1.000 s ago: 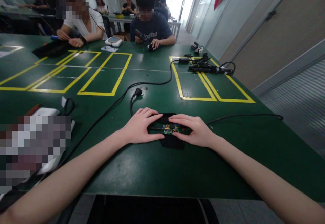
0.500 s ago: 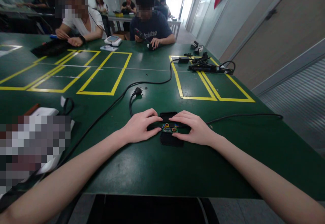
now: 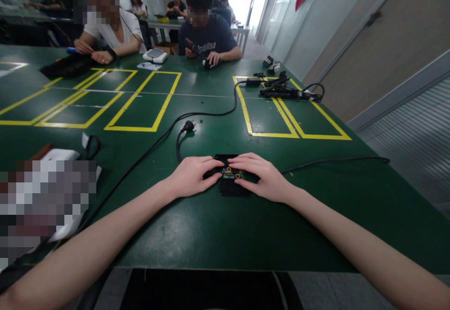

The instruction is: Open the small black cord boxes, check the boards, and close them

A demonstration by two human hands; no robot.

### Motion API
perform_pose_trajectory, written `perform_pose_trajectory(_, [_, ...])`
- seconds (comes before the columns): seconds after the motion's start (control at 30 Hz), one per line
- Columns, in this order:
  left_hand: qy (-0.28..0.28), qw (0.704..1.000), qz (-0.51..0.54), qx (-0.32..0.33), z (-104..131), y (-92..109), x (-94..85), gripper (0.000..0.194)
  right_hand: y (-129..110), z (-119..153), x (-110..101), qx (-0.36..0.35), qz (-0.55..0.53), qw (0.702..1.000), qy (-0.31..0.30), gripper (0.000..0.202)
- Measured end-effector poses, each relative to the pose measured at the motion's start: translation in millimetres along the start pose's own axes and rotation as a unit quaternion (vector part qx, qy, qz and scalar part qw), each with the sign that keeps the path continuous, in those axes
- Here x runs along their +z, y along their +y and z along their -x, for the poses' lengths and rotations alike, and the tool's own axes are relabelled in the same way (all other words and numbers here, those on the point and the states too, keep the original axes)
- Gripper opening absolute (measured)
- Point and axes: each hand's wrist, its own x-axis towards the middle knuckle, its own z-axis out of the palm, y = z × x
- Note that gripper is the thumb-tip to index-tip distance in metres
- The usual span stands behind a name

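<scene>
A small green circuit board with copper-coloured ring coils lies between my hands. My left hand pinches its left end, thumb near and fingers far. From the right, my right hand grips the other end, its fingers reaching over the far side. One black plastic case half shows on the near side of the board, and another black case half on the far side, partly hidden by my fingers. A black power cord with a plug curves up beside my left hand. To the right, a black cable runs out from behind my right hand.
Across the green table sit two people, with a white device between them. A bundle of black adapters and cables lies at the back right. A long black cord crosses the table. Blurred items lie at the left.
My right hand has shifted slightly left, its fingers further over the board. The board and case halves have moved a little left. My left hand has hardly moved.
</scene>
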Motion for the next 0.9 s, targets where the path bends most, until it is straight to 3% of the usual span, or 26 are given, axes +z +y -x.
perform_pose_trajectory(0.2, [0.0,0.999,-0.014,-0.031,-0.6,-1.7,-0.3,0.028,5.0,0.6,-13.4,-0.016,0.02,0.999,0.024,0.028])
perform_pose_trajectory(0.33, [0.0,0.999,-0.018,-0.043,-0.5,-1.8,-0.8,0.03,6.9,0.4,-21.6,-0.057,0.0,0.998,-0.008,0.026])
perform_pose_trajectory(0.43, [-0.001,0.998,-0.024,-0.05,-0.8,-1.4,-0.8,0.03,4.9,-0.7,-20.9,-0.078,-0.012,0.997,-0.025,0.025])
perform_pose_trajectory(0.7, [-0.013,0.996,-0.062,-0.058,-1.4,-1.0,-1.8,0.037,0.0,-4.1,-12.6,-0.091,0.021,0.996,0.001,0.019])
perform_pose_trajectory(0.9, [0.003,0.998,-0.047,-0.04,-1.2,-4.5,-0.4,0.038,5.9,-1.2,-15.1,-0.055,0.04,0.997,0.022,0.015])
